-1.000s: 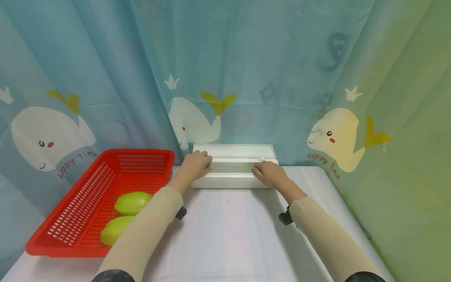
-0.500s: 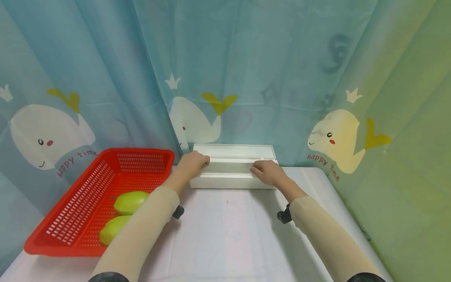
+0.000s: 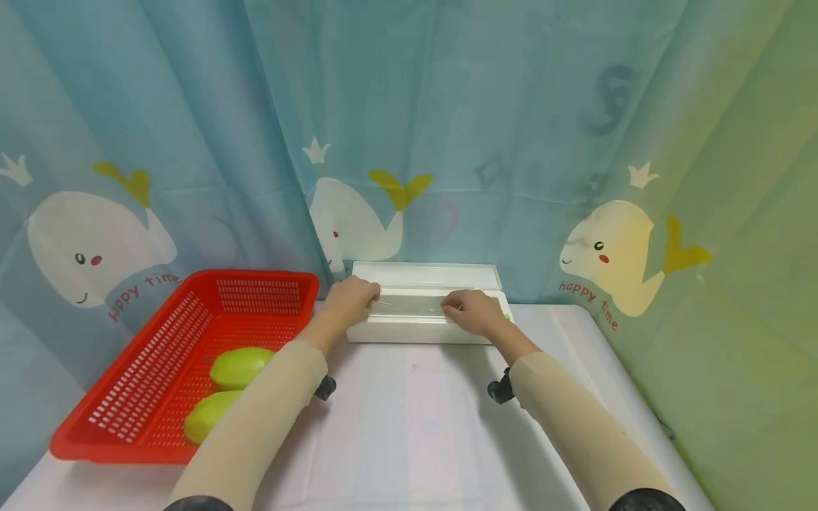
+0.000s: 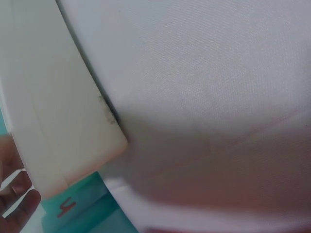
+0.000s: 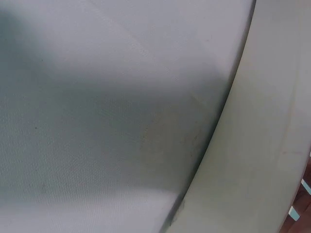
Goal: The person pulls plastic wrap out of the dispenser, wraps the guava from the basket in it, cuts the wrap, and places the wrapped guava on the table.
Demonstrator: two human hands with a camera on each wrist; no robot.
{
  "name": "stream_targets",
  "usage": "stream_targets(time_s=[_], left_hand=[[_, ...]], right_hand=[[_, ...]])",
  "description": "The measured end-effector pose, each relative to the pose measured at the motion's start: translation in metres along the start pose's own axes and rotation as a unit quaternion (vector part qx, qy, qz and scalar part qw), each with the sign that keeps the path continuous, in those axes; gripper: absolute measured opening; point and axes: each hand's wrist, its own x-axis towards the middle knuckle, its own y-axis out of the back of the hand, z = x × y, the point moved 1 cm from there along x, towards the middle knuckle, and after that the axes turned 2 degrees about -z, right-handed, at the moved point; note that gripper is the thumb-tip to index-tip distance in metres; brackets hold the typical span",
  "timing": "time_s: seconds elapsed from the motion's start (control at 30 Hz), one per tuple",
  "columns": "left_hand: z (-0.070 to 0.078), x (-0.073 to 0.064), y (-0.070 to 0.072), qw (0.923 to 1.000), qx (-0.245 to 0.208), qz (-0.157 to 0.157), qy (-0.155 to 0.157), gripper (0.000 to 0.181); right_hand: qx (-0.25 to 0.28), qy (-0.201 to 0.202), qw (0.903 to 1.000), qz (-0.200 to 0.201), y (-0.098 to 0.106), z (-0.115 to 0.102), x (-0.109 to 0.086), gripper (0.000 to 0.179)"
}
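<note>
A long white plastic dispenser box [image 3: 422, 332] sits at the table's far side, its lid [image 3: 427, 275] tilted back against the curtain. A see-through band that looks like cling film [image 3: 412, 305] shows along its open top. At the left end, my left hand [image 3: 350, 301] has fingers curled over the top, pinching at the film where a thin pale line shows. My right hand [image 3: 474, 312] pinches at the film right of the middle, fingertips pointing left. In the left wrist view, fingers [image 4: 22, 201] show beyond the box's edge; the right wrist view hides most of that hand behind the box.
A red plastic basket [image 3: 147, 355] stands on the left, holding two yellow-green fruits [image 3: 239, 367], partly behind my left sleeve. White cloth covers the table [image 3: 415, 419]. A blue-green curtain [image 3: 511, 128] with whale prints hangs close behind the box.
My right hand has moved left along the box's top, uncovering a small green spot at its right end. My left hand has shifted slightly left. Box and basket stay put.
</note>
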Motion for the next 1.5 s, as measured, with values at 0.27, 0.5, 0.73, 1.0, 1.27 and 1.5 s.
stream_targets(time_s=[0.27,0.5,0.73,1.0,1.27,1.5], left_hand=[[-0.002,-0.001,0.0,0.9999,-0.01,0.007,0.009,0.021],[-0.004,0.0,-0.002,0.9992,-0.026,0.012,0.028,0.02],[-0.007,0.0,-0.001,0.9991,-0.024,0.022,0.028,0.017],[-0.009,-0.003,0.001,0.9992,-0.017,0.027,0.022,0.016],[-0.009,-0.008,0.004,0.9995,0.007,0.016,0.026,0.018],[-0.009,-0.009,0.004,0.9993,0.019,0.027,0.018,0.008]], right_hand=[[-0.028,-0.02,0.9994,-0.008,0.002,0.005,0.0,0.029],[-0.061,-0.036,0.9974,-0.01,0.004,0.019,0.0,0.027],[-0.063,-0.04,0.9972,0.0,0.005,0.02,0.001,0.025],[-0.079,-0.03,0.9963,0.015,0.004,0.022,-0.001,0.019],[-0.092,0.036,0.9948,0.025,0.004,0.032,-0.005,0.012],[-0.081,0.06,0.9946,0.027,0.013,0.034,-0.01,0.023]])
